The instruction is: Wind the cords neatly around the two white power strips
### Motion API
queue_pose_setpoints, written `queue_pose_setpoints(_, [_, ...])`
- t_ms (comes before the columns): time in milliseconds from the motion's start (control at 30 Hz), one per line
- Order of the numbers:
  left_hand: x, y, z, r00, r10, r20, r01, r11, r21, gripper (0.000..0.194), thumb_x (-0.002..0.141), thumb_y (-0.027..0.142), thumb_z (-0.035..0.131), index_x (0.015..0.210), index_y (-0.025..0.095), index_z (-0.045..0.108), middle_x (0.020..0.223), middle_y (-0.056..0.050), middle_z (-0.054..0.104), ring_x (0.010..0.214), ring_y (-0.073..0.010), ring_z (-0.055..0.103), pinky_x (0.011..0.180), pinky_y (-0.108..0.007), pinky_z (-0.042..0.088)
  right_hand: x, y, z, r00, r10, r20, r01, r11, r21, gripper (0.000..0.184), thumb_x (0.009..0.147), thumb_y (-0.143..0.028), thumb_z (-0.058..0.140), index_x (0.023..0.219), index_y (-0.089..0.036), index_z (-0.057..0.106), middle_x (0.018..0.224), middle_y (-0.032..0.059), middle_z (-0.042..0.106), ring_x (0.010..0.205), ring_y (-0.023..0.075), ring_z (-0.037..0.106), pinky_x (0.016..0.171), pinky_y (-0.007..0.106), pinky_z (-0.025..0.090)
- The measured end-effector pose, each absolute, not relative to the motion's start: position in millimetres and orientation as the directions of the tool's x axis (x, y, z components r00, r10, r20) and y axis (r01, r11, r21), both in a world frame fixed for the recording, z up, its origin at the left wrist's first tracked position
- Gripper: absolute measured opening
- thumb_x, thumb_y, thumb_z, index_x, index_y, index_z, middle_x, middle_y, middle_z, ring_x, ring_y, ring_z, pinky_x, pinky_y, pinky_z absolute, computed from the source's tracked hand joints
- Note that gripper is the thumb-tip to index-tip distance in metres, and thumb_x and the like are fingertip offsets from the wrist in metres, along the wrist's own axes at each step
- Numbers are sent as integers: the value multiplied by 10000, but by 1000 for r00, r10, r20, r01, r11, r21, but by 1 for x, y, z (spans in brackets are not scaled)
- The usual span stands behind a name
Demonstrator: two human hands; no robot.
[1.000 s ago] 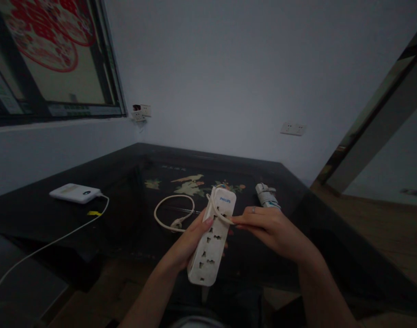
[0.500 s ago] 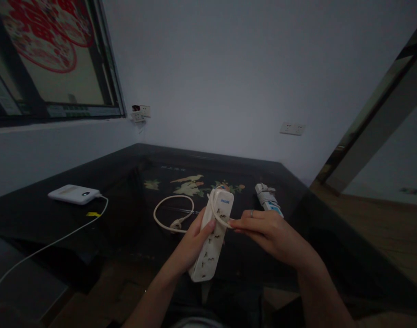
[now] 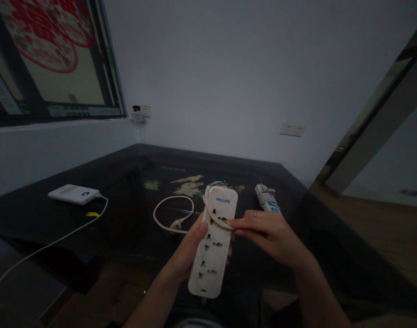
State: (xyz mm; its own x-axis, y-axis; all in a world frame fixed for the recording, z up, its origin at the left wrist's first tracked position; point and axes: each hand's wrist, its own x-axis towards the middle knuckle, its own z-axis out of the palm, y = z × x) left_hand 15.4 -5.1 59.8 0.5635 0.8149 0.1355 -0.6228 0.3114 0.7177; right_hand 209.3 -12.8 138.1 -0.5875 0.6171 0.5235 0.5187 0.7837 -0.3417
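A long white plastic power strip (image 3: 213,259) with blue "PHILIPS" letters is being held in the lower centre of the frame, its sockets facing up and its lettered end pointing away. The left hand (image 3: 193,243) is gripping it from the side: the thumb is pressing on the edge, and fingertips are showing at the opposite edge. A thin off-white round cable (image 3: 215,220) is crossing its front, and the right hand (image 3: 271,232) is pinching this cable between thumb and fingertips, just beside the strip. To the left of the hands, a loop of off-white cable (image 3: 155,210) with a pale plug (image 3: 176,224) is lying on the glossy black table (image 3: 225,165). Behind the right hand, a smaller white-and-blue strip wrapped in grey-white cord (image 3: 268,199) is resting. At the left of the frame, a flat white rectangular device (image 3: 73,194) is lying, near a small yellow tag (image 3: 92,214). A white double socket (image 3: 292,130) is sitting on the wall, right of centre.
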Motion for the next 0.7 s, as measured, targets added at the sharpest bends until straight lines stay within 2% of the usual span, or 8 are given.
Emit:
queue_pose_setpoints(167, [13,-5,62,517,841,160,-595,219,773,603,797,508,614,1272,198,408,883,-85,672,661,-201,663,586,-317,544,208,-15,138,-565,628,536,514,775,-366,244,916,-268,526,1114,-260,669,723,-15,652,631,95,575,591,211,425])
queue_pose_setpoints(367, [11,-3,60,542,835,99,-594,296,748,601,820,530,569,1280,173,421,948,-115,667,718,-207,662,617,-328,550,212,-14,138,-559,581,591,468,810,-354,307,934,-192,463,1162,-275,651,704,-18,622,608,84,553,563,199,413])
queue_pose_setpoints(467, [12,-1,59,525,848,77,-582,291,759,601,820,526,569,1291,184,415,957,-116,663,737,-219,662,625,-345,550,212,-14,137,-534,597,599,474,798,-373,312,925,-173,472,1161,-273,650,741,-12,640,662,96,584,595,210,438])
queue_pose_setpoints(600, [12,0,61,455,887,79,-545,207,812,580,823,505,579,1293,207,415,967,-107,655,742,-223,660,630,-348,540,209,-17,135,-419,610,673,513,770,-379,286,904,-160,499,1133,-233,653,845,20,678,752,124,622,644,232,473])
queue_pose_setpoints(700, [12,0,64,393,916,82,-492,134,860,610,811,501,602,1301,196,404,972,-113,655,739,-221,655,631,-328,525,208,-20,136,-262,598,758,603,715,-355,220,878,-186,554,1054,-218,683,812,14,692,659,117,617,568,219,459])
